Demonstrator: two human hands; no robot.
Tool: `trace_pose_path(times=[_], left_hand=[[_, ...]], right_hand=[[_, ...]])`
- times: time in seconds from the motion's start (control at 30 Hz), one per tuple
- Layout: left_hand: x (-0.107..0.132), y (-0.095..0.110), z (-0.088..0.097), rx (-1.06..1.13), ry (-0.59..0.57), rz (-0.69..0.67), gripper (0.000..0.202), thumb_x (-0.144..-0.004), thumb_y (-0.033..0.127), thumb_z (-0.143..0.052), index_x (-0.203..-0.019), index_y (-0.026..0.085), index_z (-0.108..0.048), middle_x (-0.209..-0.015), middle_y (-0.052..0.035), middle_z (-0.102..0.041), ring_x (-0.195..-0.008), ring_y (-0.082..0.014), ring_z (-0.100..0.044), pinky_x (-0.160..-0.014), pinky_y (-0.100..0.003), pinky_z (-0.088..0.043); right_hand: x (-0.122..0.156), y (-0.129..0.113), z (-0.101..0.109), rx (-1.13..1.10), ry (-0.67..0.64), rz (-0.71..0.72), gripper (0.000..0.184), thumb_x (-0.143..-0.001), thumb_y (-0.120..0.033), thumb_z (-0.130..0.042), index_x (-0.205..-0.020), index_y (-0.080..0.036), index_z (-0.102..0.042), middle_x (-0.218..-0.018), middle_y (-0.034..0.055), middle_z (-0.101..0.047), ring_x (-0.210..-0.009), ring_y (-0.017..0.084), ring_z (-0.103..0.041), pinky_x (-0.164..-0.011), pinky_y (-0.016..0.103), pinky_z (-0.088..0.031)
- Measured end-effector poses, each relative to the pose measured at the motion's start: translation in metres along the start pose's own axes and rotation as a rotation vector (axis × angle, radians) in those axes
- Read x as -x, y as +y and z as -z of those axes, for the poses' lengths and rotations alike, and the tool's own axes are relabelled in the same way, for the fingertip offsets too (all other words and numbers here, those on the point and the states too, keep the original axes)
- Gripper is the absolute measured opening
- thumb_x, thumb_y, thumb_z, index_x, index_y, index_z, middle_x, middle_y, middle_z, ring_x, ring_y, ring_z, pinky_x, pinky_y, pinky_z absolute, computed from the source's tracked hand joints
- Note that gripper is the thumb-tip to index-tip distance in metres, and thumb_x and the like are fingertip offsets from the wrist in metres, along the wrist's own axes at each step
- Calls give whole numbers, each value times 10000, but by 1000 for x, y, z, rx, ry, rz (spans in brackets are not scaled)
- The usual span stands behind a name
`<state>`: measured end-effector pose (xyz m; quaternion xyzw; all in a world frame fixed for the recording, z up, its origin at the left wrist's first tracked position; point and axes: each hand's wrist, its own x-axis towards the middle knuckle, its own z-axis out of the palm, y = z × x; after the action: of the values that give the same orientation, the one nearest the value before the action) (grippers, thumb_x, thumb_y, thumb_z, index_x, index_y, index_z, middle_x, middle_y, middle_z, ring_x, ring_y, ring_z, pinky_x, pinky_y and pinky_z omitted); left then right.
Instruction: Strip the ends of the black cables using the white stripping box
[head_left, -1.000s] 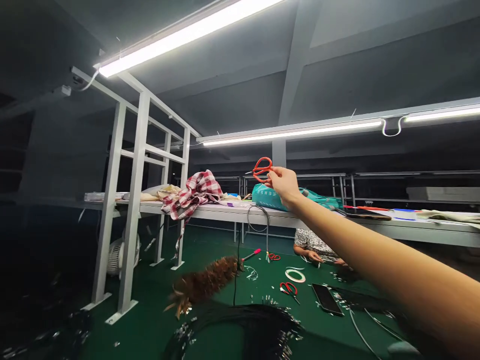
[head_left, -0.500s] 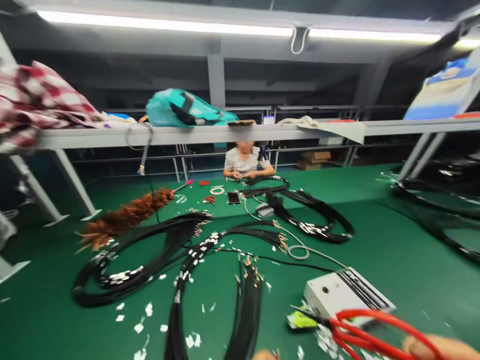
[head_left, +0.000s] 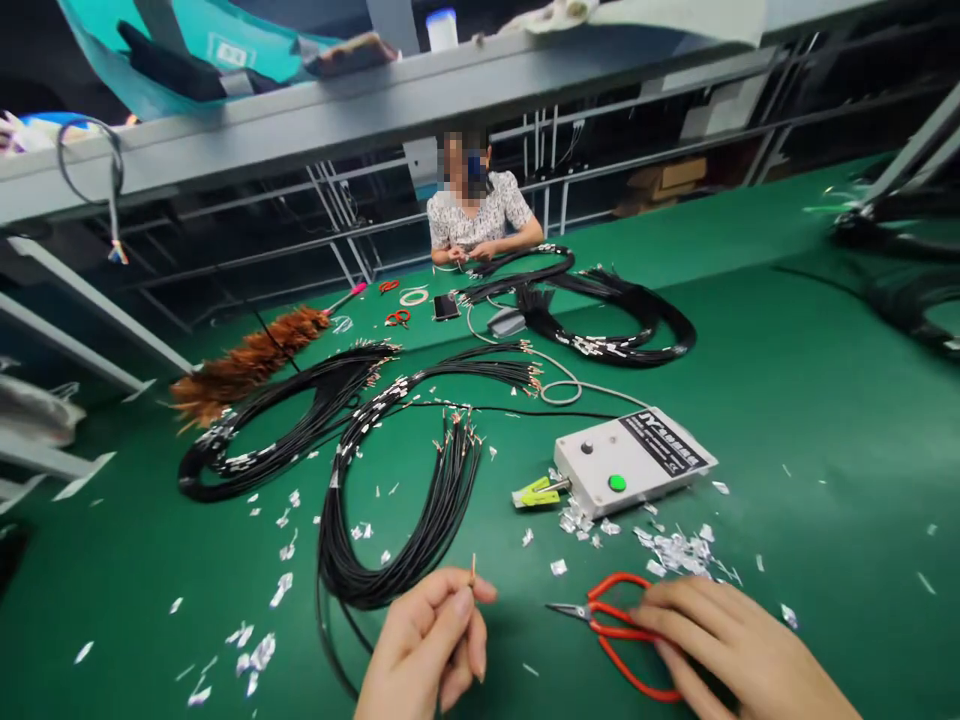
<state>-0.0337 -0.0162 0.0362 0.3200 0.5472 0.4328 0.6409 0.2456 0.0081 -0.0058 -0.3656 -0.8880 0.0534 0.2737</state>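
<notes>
My left hand (head_left: pixel 431 640) is closed in a pinch on the end of a thin black wire with a metal terminal (head_left: pixel 472 570) sticking up above the fingers. That wire belongs to a looped bundle of black wires (head_left: pixel 409 520) lying just ahead. My right hand (head_left: pixel 739 650) rests on red-handled scissors (head_left: pixel 619 628) that lie flat on the green table (head_left: pixel 787 400), fingers over the handles, blades pointing left.
A white control box (head_left: pixel 634 465) with a green button sits ahead right, a yellow-green clip (head_left: pixel 536 492) at its side. Paper scraps litter the mat. More wire bundles (head_left: pixel 285 420), a brown feather duster (head_left: pixel 240 365) and a seated person (head_left: pixel 480 215) lie beyond. A shelf (head_left: pixel 315 115) runs overhead.
The view has dropped from the ceiling and far shelf to the table. My right hand brought the red scissors down from mid-air onto the mat. My left hand came into view pinching a wire.
</notes>
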Motion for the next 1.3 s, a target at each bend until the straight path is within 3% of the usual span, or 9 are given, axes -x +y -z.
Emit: trace_pose_path(times=[0.27, 0.47, 0.6, 0.77, 0.93, 1.03, 1.07, 1.17, 1.3], left_hand=[[15, 0, -5, -8, 90, -57, 519, -879, 480, -594, -1315, 229, -464, -590, 10, -648, -327, -19, -337, -391, -173, -183], [17, 1, -1, 7, 114, -42, 436, -861, 486, -617, -1178, 187, -608, -602, 4, -622, -331, -10, -386, -412, -187, -190], [17, 3, 0, 9, 115, -7, 451, -858, 494, -617, -1183, 182, -584, -606, 2, -628, -333, -10, -382, -410, -179, -205], [18, 2, -2, -2, 100, -3, 466, -846, 491, -637, -1182, 177, -564, -594, 8, -620, -344, -16, -364, -397, -171, -211], [16, 1, -2, 34, 96, -12, 466, -843, 477, -646, -1189, 177, -561, -579, 15, -610, -346, -19, -336, -383, -179, -174], [17, 3, 0, 59, 98, -7, 457, -851, 461, -644, -1201, 180, -560, -575, 21, -605, -343, -18, -325, -384, -181, -164], [17, 3, 1, 64, 97, -4, 458, -851, 460, -645, -1204, 179, -561, -574, 22, -604, -342, -16, -324, -386, -180, -161], [19, 4, 3, 70, 88, -2, 452, -855, 451, -647, -1205, 178, -565, -573, 20, -604, -342, -13, -315, -383, -176, -148], [21, 5, 5, 90, 74, 1, 467, -853, 454, -651, -1235, 206, -550, -574, 24, -609, -348, -14, -295, -378, -167, -143]], right_hand=[[-14, -11, -16, -55, -114, -79, 354, -887, -80, -354, -1019, -213, -654, -919, 72, -724, -744, 188, -693, -615, 276, -580], [-25, -8, -15, -298, -229, -252, 253, -944, -159, -391, -1070, -233, -597, -1010, 76, -693, -883, 198, -684, -733, 299, -592], [-21, -5, -22, -191, -216, -174, 236, -945, -188, -395, -1046, -228, -604, -978, 84, -686, -840, 220, -679, -682, 325, -579], [-15, 3, -22, -24, -260, -154, 299, -944, -181, -340, -872, -221, -628, -759, 72, -655, -618, 242, -639, -524, 348, -507], [-33, -5, -4, -531, -445, -327, 229, -977, -275, -377, -1024, -243, -599, -921, 67, -676, -784, 193, -665, -674, 280, -533], [-56, -23, 3, -898, -577, -485, 141, -969, -312, -429, -986, -240, -548, -843, 11, -670, -725, 146, -645, -642, 233, -521], [-64, -29, 3, -928, -551, -499, 80, -927, -309, -516, -947, -234, -539, -832, -2, -661, -718, 141, -630, -632, 226, -510], [-86, -43, -2, -701, -418, -395, 259, -734, -337, -762, -843, -225, -556, -761, -31, -627, -682, 146, -570, -606, 240, -438], [-99, -48, -13, -434, -222, -134, 381, -656, -492, -812, -732, -207, -571, -669, -54, -608, -599, 128, -534, -587, 272, -305]])
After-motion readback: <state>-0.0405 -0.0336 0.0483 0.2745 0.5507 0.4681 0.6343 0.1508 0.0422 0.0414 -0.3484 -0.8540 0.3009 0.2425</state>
